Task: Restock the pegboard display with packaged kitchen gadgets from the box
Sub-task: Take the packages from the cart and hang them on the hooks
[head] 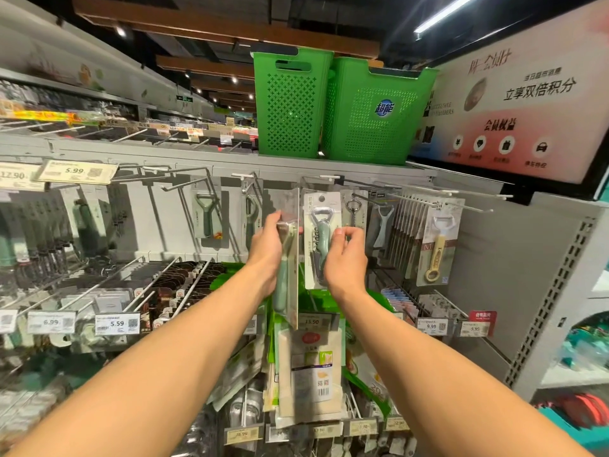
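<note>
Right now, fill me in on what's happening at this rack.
A person is restocking the pegboard. The left hand grips a green-handled pack, turned edge-on, up at the top row. The right hand pinches the side of an opener pack next to it. Whether that pack already hangs on a hook is unclear.

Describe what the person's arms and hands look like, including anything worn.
Both arms are bare: the left forearm and right forearm show no sleeve up to the picture's edge. The left hand and right hand wear no gloves, and no watch, ring or bracelet shows on either wrist or finger.
</note>
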Available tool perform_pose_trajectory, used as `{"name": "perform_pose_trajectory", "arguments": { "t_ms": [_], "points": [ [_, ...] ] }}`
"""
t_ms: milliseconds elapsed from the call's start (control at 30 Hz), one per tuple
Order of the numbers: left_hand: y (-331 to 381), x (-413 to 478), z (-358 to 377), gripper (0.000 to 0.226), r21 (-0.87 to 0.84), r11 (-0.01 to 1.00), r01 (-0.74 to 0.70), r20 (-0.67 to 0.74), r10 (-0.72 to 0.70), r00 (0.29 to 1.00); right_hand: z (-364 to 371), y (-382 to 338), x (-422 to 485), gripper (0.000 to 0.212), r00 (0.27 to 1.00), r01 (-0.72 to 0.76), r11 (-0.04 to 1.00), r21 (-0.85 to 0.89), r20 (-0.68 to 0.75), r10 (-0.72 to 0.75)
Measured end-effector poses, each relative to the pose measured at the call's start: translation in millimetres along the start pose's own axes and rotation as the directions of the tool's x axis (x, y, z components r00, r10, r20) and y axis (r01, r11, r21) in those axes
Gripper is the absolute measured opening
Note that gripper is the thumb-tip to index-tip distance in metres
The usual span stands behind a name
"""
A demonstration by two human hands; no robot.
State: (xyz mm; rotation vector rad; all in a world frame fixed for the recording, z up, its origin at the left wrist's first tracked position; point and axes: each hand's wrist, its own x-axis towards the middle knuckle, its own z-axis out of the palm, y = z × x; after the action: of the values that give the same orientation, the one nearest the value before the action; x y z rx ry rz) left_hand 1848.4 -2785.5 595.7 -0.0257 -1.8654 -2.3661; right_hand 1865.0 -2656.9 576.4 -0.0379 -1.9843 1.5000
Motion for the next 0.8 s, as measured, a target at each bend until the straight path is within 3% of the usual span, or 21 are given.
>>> {"name": "perform_pose_trajectory", "arguments": {
  "t_ms": [433,700,800],
  "points": [
    [-12,28,10,0.043,-0.080,0.995,-0.061,0.009,0.062,0.998,14,19,19,0.021,0.999,-0.022,1.000,-0.017,-0.027,0.022],
    [-21,51,16,0.041,-0.102,0.993,-0.052,-0.085,0.043,0.995,23,30,41,0.019,0.998,-0.059,0.997,-0.041,-0.023,0.058],
    [-25,63,18,0.053,-0.102,0.993,-0.063,-0.128,0.050,0.990,28,41,58,0.022,0.997,-0.050,0.994,-0.095,-0.062,0.044]
  ]
}}
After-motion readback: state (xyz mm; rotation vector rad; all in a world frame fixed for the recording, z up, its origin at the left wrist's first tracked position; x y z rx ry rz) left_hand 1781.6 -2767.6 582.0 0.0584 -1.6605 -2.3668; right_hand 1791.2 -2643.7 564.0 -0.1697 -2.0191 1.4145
